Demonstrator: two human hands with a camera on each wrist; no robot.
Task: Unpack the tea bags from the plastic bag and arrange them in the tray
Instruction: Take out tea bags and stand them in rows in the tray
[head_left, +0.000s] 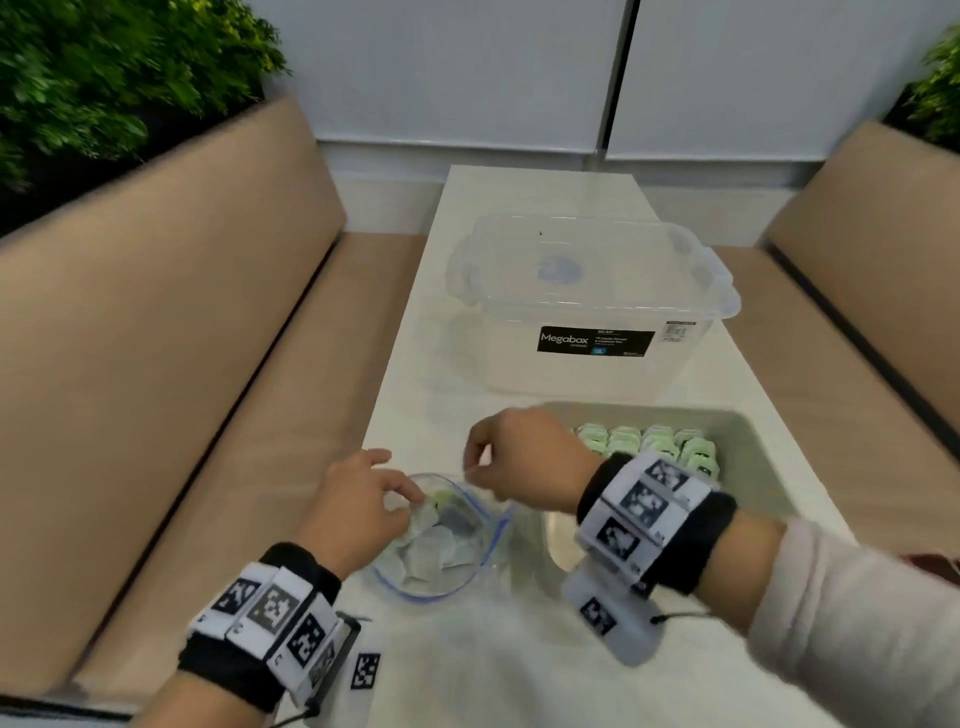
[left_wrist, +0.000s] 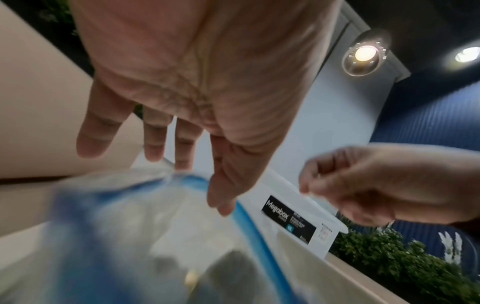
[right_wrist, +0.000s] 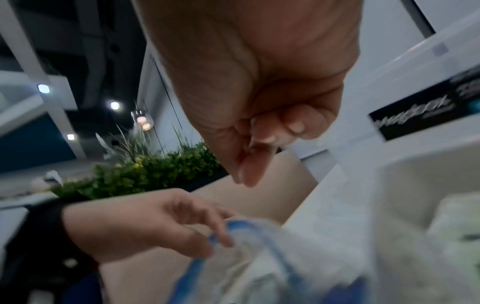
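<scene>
Plastic bag (head_left: 441, 540) sits open on the white surface (head_left: 519, 675), near edge, mouth with its blue zip strip spread into a rough ring facing up. Loose tea bags (head_left: 434, 551) lie inside it, white sachets plus at least one darker one; the count is not readable through the blur. Left hand (head_left: 358, 506) is at the bag's left rim: fingers mostly straight and spread in the left wrist view, fingertips (left_wrist: 221, 203) on or just over the blue strip, not curled round anything that shows. Right hand (head_left: 519, 457) hangs above the bag's far right edge, clear of the plastic; thumb and forefinger are pinched together, other fingers curled into the palm. A faint thin line shows at the pinch in the head view, could be a tea bag string, too blurred to confirm. Hands are near each other, not touching. Tray (head_left: 748, 457) sits just right of the bag, grey-green, with rows of pale green wrapped tea packets (head_left: 654, 441) packed upright along its far end; near part of the tray is hidden behind the right wrist. Clear lidded storage box (head_left: 587, 306) with a black Megabox label stands behind the tray and bag. Tan bench seats (head_left: 182, 364) run along both sides.
</scene>
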